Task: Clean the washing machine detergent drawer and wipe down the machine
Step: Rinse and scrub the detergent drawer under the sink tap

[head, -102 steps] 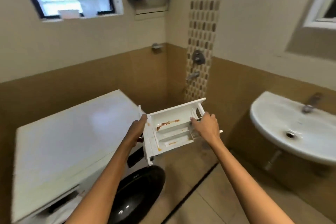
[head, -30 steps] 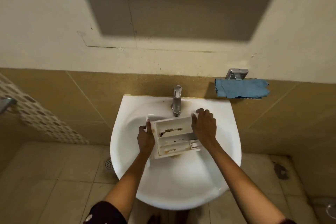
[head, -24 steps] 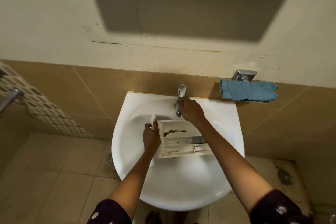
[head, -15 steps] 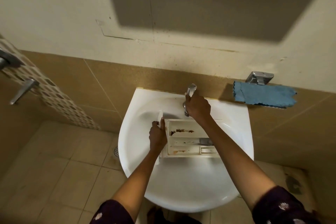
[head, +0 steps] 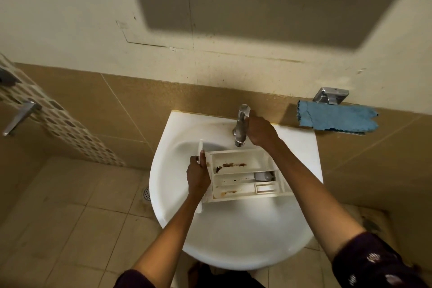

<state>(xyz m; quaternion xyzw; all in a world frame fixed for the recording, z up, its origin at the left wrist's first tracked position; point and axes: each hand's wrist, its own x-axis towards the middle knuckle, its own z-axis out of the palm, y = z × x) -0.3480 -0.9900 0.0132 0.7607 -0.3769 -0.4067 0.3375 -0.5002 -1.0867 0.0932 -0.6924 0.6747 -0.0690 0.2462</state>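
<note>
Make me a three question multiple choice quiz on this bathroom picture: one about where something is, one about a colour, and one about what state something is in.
1. Where is the detergent drawer?
A. On the floor tiles
B. Over the sink basin, by the tap
C. On top of a washing machine

2. What colour is the cloth hanging on the wall to the right of the sink?
A. Red
B. White
C. Blue

3. How do the drawer's compartments look?
A. Streaked with brown residue
B. Spotless
C. Full of foam

Answers:
1 B: the left hand grips its front end over the basin while the right hand holds the tap.
2 C: it is plainly blue against the brown tiles.
3 A: brown marks lie in the compartments.
</note>
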